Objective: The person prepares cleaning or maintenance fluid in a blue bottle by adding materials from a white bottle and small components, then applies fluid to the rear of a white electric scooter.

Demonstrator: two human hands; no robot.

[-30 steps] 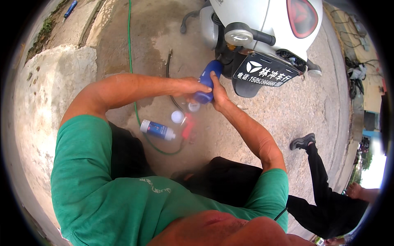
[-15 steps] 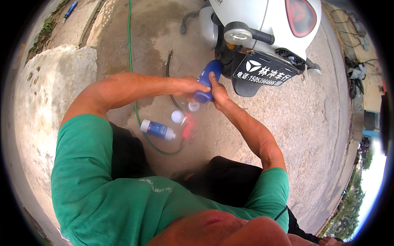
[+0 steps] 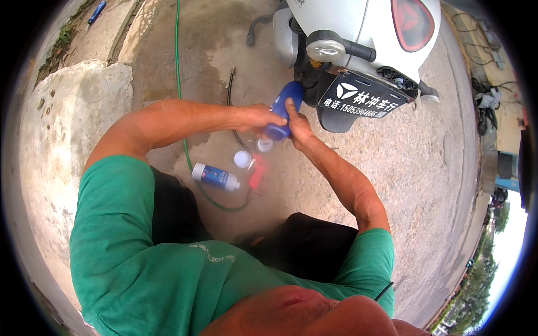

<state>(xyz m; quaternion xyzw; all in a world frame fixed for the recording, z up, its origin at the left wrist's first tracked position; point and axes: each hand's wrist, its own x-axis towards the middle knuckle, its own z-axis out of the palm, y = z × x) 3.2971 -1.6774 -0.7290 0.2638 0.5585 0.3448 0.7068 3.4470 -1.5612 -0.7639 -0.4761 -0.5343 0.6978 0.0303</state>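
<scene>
Both my hands hold a blue plastic bottle [image 3: 284, 106] tilted up toward the rear of a white scooter [image 3: 358, 33]. My left hand [image 3: 259, 117] wraps the bottle's lower end. My right hand [image 3: 298, 122] grips it from the right, fingers along its side. The bottle's upper end points at the dark underside by the scooter's rear plate [image 3: 361, 99]. Below my hands on the concrete lie a white cap [image 3: 242, 159], a small white ring [image 3: 264, 145], a red tool [image 3: 258, 172] and a second blue-and-white bottle [image 3: 215, 177] on its side.
A green hose [image 3: 180, 84] runs down the ground and curls under the lying bottle. A thin black hose [image 3: 230, 89] lies near the scooter. A pale concrete slab [image 3: 61, 123] sits at left. A blue object [image 3: 96, 11] lies at the far top left.
A person's dark-trousered leg and shoe at the right, seen a second ago, has left the view. My hands and the bottle have barely shifted.
</scene>
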